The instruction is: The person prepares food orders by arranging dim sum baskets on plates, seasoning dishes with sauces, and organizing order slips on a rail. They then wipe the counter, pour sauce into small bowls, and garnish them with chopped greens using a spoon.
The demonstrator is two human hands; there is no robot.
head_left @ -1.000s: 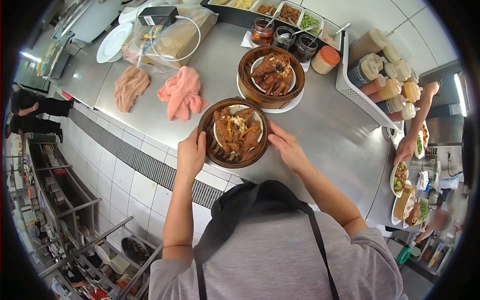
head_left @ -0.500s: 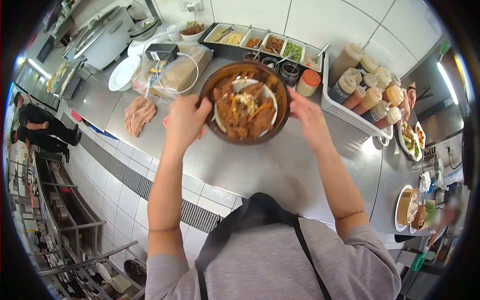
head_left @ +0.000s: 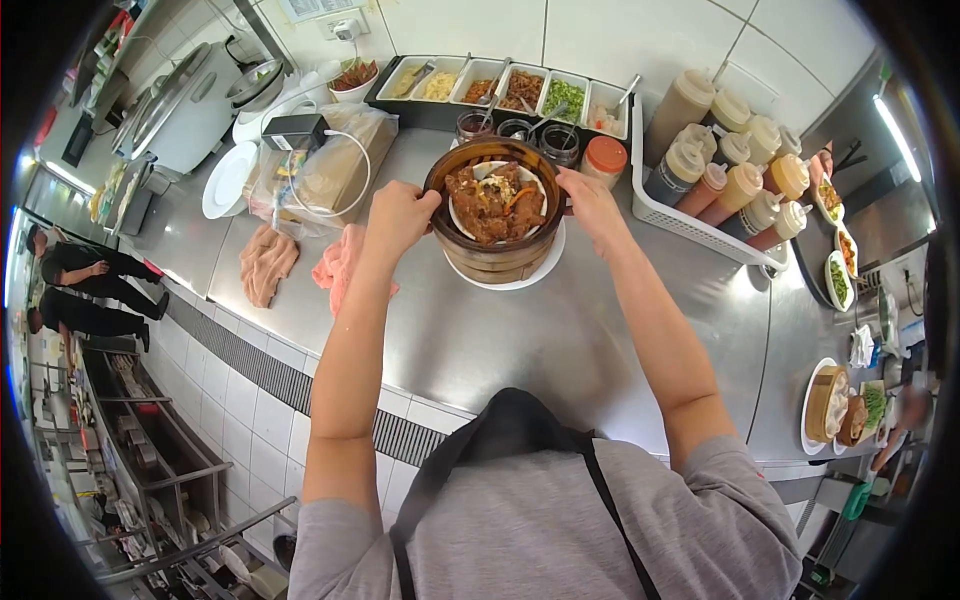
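Observation:
Between my hands is a round bamboo steamer basket (head_left: 492, 262), upright on a white plate (head_left: 552, 256). Inside it, a white bowl holds brown sauced meat (head_left: 490, 208) topped with chopped bits and orange strips. My left hand (head_left: 402, 214) pinches the basket's left rim, its thumb against the wood. On the opposite side, the rim is gripped by my right hand (head_left: 592, 206), with some fingers hidden behind the wood. A pink cloth (head_left: 338, 262) lies beside my left forearm, and a tan cloth (head_left: 267, 264) farther left.
Behind the basket stand a topping tray (head_left: 520, 92), dark jars and an orange-lidded jar (head_left: 604, 160). A white basket of squeeze bottles (head_left: 690, 222) is at right. Left are a wrapped package (head_left: 330, 165) and white plates (head_left: 229, 180). Two people (head_left: 95, 275) stand far left.
The steamer basket has gone from tilted toward me to level on the white plate, both hands still on its rim. The pink cloth now shows beside my left arm.

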